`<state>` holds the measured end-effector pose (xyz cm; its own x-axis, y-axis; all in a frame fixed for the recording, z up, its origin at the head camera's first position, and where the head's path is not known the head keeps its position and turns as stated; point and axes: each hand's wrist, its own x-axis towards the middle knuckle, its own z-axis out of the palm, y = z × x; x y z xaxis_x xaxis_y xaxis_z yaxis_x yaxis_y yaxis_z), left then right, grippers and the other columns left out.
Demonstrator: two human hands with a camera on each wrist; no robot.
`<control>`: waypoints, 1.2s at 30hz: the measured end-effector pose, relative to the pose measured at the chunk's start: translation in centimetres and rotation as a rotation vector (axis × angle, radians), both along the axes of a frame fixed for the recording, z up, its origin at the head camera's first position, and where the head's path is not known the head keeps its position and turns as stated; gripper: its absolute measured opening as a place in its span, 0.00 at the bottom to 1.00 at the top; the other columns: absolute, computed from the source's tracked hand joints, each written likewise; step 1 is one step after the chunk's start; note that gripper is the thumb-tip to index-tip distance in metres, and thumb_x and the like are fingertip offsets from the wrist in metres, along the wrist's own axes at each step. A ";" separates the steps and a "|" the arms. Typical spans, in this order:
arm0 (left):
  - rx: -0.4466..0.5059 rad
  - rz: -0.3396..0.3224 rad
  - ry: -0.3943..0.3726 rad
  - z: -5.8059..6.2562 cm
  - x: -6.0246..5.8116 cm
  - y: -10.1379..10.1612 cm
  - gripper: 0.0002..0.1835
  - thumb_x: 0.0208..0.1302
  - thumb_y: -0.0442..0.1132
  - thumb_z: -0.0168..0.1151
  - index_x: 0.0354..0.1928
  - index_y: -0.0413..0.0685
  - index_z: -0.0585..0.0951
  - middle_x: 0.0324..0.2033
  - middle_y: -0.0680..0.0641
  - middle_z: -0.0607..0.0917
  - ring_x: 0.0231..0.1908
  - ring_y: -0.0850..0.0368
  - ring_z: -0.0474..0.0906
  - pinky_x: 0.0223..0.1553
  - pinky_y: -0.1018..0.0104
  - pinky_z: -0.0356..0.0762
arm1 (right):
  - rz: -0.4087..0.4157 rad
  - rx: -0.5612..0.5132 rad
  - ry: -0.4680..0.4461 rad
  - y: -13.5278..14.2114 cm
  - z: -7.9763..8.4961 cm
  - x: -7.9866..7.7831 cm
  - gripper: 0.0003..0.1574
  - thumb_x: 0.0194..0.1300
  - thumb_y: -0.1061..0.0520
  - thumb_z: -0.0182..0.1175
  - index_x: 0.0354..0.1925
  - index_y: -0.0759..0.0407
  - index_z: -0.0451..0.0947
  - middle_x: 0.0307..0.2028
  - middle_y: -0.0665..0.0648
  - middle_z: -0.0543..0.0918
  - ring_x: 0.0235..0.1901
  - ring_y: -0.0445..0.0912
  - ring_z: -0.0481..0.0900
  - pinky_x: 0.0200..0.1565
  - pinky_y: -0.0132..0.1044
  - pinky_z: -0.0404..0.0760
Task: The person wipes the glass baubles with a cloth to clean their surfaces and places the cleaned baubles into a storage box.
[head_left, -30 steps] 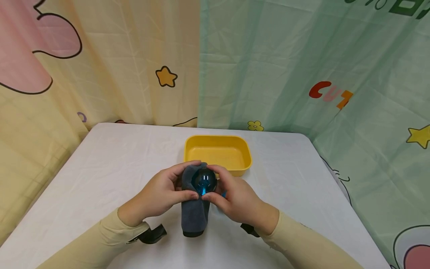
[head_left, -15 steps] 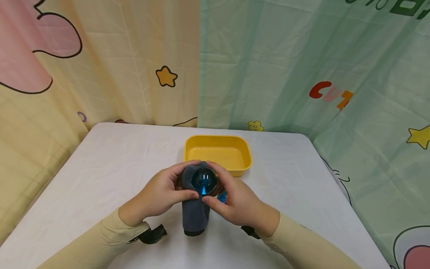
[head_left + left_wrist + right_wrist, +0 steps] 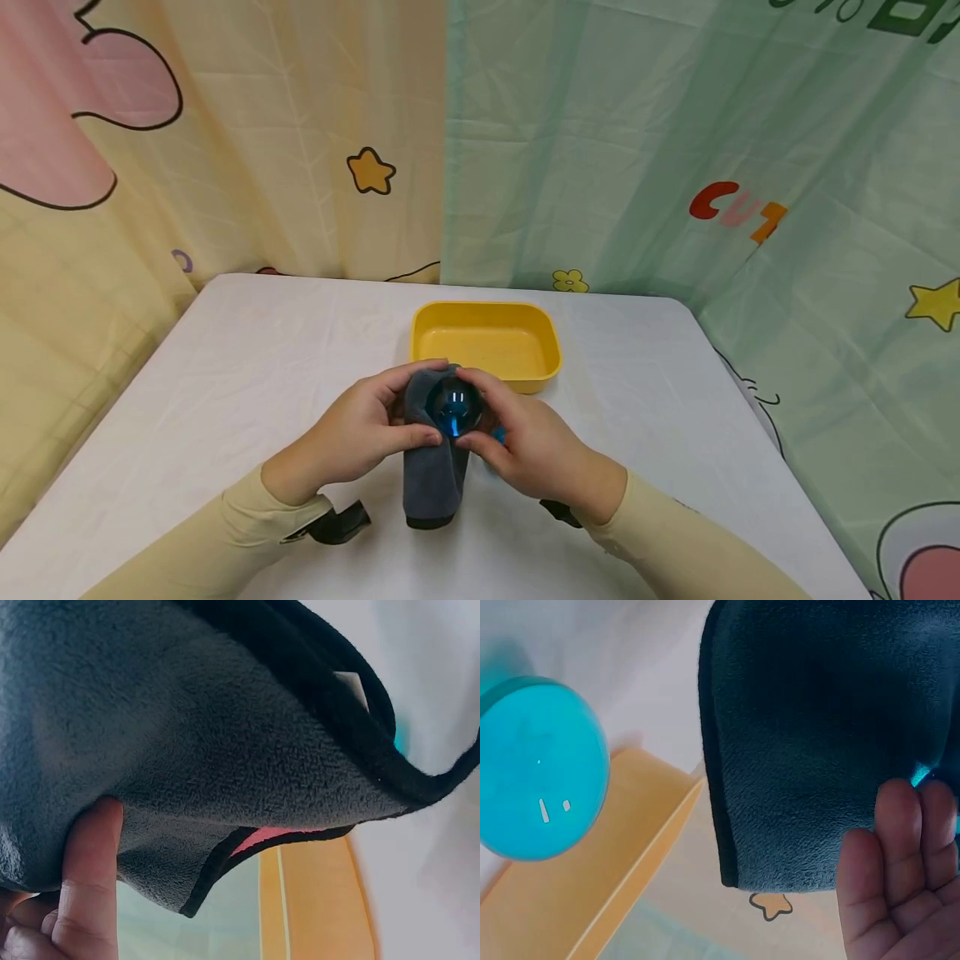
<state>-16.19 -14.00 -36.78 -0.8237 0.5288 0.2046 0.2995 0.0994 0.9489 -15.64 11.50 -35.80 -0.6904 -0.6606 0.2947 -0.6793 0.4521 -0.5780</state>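
A glossy, dark-blue ball (image 3: 454,407) nestles in a grey, black-edged cloth (image 3: 432,492) held above a white surface (image 3: 315,342), its top catching the light and its underside hidden by fabric. A person's left grip (image 3: 358,435) is clamped on the cloth, where a strip of pink shows; the right grip (image 3: 543,443) has thumb and forefinger curled about the ball. A bright blue disc (image 3: 544,772), mostly masked by the right grip from overhead, sits near a yellow tray (image 3: 483,343). Printed curtains (image 3: 577,150) hang beyond.

left hand (image 3: 356,427): gripping, turned inward | right hand (image 3: 536,433): pinching, turned inward | forearms (image 3: 213,537): angled inward
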 end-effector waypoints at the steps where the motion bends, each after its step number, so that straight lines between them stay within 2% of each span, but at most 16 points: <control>1: 0.001 -0.004 -0.004 0.0 0.0 0.0 0.39 0.66 0.34 0.74 0.76 0.39 0.68 0.64 0.34 0.82 0.50 0.57 0.87 0.49 0.64 0.89 | -0.010 0.003 -0.013 0.0 0.0 0.0 0.45 0.72 0.55 0.69 0.77 0.60 0.57 0.49 0.56 0.88 0.34 0.36 0.83 0.40 0.28 0.87; 5: 0.001 -0.018 -0.023 -0.2 0.0 0.1 0.39 0.66 0.35 0.74 0.77 0.40 0.68 0.64 0.35 0.82 0.51 0.55 0.87 0.49 0.64 0.89 | -0.059 -0.002 -0.070 0.0 0.2 0.1 0.39 0.72 0.52 0.69 0.71 0.63 0.64 0.31 0.49 0.85 0.25 0.33 0.73 0.29 0.28 0.80; 9: -0.008 -0.031 -0.035 -0.2 0.1 0.3 0.39 0.66 0.35 0.74 0.77 0.39 0.68 0.61 0.35 0.83 0.50 0.55 0.88 0.49 0.64 0.89 | -0.080 -0.037 -0.111 0.1 0.0 0.0 0.29 0.74 0.52 0.67 0.64 0.64 0.72 0.27 0.48 0.81 0.23 0.33 0.70 0.26 0.29 0.78; 13: -0.042 -0.016 -0.011 0.0 0.1 0.3 0.40 0.65 0.35 0.75 0.77 0.42 0.69 0.59 0.37 0.85 0.49 0.55 0.88 0.48 0.64 0.89 | -0.087 -0.070 -0.125 0.0 -0.2 -0.1 0.28 0.74 0.51 0.67 0.65 0.63 0.73 0.35 0.49 0.86 0.29 0.34 0.76 0.33 0.30 0.83; 16: -0.071 0.011 0.020 0.1 0.0 0.3 0.40 0.65 0.37 0.76 0.76 0.44 0.70 0.58 0.38 0.86 0.47 0.55 0.87 0.47 0.64 0.90 | -0.077 -0.073 -0.105 0.1 -0.3 -0.1 0.38 0.74 0.50 0.68 0.73 0.60 0.66 0.41 0.51 0.87 0.36 0.38 0.80 0.40 0.31 0.86; 20: -0.080 0.026 0.024 0.2 -0.2 0.2 0.40 0.65 0.36 0.76 0.76 0.43 0.69 0.57 0.39 0.86 0.47 0.56 0.87 0.47 0.65 0.89 | -0.023 -0.054 -0.079 0.2 -0.2 -0.2 0.50 0.72 0.51 0.70 0.80 0.55 0.53 0.51 0.54 0.86 0.41 0.43 0.84 0.46 0.34 0.88; 24: -0.059 0.021 0.010 0.2 -0.2 0.1 0.40 0.65 0.36 0.75 0.77 0.42 0.69 0.60 0.38 0.85 0.48 0.56 0.87 0.48 0.64 0.89 | 0.031 -0.032 -0.060 0.3 -0.2 -0.3 0.51 0.71 0.57 0.70 0.81 0.53 0.52 0.63 0.56 0.81 0.44 0.43 0.84 0.51 0.37 0.89; 28: -0.034 0.006 0.007 0.2 -0.2 0.1 0.40 0.65 0.35 0.75 0.76 0.41 0.69 0.62 0.37 0.84 0.49 0.56 0.87 0.48 0.64 0.89 | 0.031 -0.015 -0.038 0.3 -0.2 -0.3 0.49 0.72 0.60 0.69 0.81 0.53 0.54 0.64 0.56 0.81 0.44 0.42 0.83 0.50 0.36 0.89; 32: -0.022 -0.007 -0.006 0.3 -0.2 0.1 0.40 0.65 0.35 0.75 0.76 0.40 0.68 0.62 0.36 0.84 0.49 0.56 0.87 0.48 0.64 0.89 | 0.004 0.004 -0.043 0.4 -0.1 -0.2 0.48 0.72 0.59 0.68 0.81 0.52 0.56 0.65 0.56 0.81 0.44 0.42 0.83 0.50 0.36 0.89; 36: -0.023 -0.011 -0.023 0.3 -0.1 0.2 0.40 0.66 0.36 0.75 0.76 0.39 0.68 0.61 0.35 0.84 0.49 0.57 0.87 0.48 0.64 0.89 | 0.002 -0.004 -0.045 0.4 -0.2 -0.2 0.47 0.71 0.57 0.69 0.80 0.55 0.57 0.62 0.57 0.83 0.42 0.41 0.84 0.47 0.33 0.89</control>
<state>-16.29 -13.81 -36.50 -0.8219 0.5425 0.1737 0.2790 0.1176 0.9531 -15.82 11.94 -35.96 -0.7019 -0.6608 0.2659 -0.6535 0.4488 -0.6095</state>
